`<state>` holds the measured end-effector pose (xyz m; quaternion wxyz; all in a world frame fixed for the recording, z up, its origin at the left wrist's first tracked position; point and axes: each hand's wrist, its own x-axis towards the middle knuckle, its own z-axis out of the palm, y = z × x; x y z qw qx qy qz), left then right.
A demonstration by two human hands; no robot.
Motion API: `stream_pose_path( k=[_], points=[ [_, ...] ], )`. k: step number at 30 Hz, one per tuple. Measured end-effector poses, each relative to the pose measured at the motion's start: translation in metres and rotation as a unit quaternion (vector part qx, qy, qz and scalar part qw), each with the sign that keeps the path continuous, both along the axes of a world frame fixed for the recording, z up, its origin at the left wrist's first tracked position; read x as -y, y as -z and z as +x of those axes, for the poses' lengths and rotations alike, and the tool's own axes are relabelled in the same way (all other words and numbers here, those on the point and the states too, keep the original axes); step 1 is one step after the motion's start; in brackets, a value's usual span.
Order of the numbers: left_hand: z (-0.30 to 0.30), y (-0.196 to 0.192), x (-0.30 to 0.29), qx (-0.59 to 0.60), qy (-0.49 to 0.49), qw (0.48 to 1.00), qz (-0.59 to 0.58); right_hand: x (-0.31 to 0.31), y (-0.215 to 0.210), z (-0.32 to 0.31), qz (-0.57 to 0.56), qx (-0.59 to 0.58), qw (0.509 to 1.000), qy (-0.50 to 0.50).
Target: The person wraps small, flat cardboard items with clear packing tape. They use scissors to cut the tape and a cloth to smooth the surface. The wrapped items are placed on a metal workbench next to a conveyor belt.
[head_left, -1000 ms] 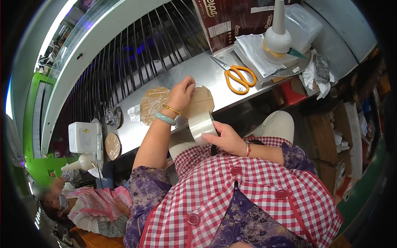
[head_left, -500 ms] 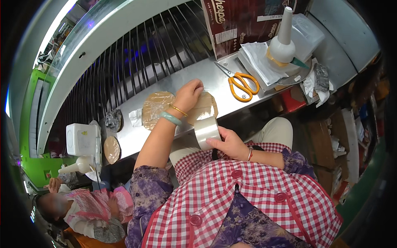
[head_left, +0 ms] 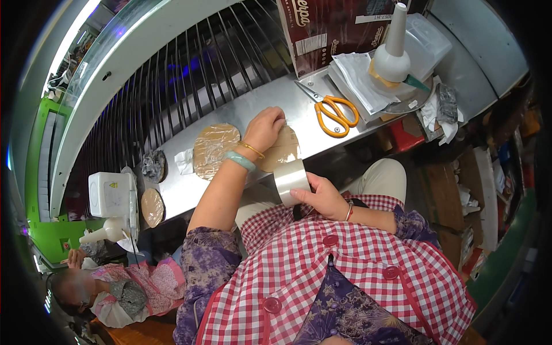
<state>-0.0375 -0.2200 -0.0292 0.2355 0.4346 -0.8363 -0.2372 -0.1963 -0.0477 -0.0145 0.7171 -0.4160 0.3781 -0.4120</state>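
My left hand point(head_left: 263, 129) presses down on a round tan wrapped disc point(head_left: 283, 149) on the steel counter point(head_left: 253, 106), fingers spread flat over it. My right hand point(head_left: 323, 195) grips a roll of clear packing tape point(head_left: 291, 181) just below the counter's front edge, next to that disc. A strip of tape appears to run from the roll up to the disc. A second tan wrapped disc point(head_left: 214, 150) lies to the left of my left wrist.
Orange-handled scissors point(head_left: 334, 111) lie on the counter to the right. Behind them stand a white cone-topped bottle point(head_left: 392, 52) on a stack of clear bags and a dark cardboard box point(head_left: 333, 29). A white box point(head_left: 110, 194) and another disc point(head_left: 152, 207) sit at left. A person point(head_left: 109, 290) sits lower left.
My left hand has shifted slightly right over the disc, and the tape roll in my right hand has dropped a little away from it. The view has tilted slightly.
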Motion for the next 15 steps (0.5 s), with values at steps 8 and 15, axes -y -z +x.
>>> stream_pose_path(
  k=[8, 15],
  points=[
    [-0.003, 0.0015, 0.0, -0.003, -0.018, 1.0, -0.004, 0.0017, 0.0003, -0.0047, 0.001, -0.005, 1.0, 0.011],
    [-0.0052, 0.0067, -0.0005, -0.01, -0.024, 0.999, -0.044, 0.0044, 0.0017, -0.0084, 0.012, -0.008, 1.0, 0.007]
  ],
)
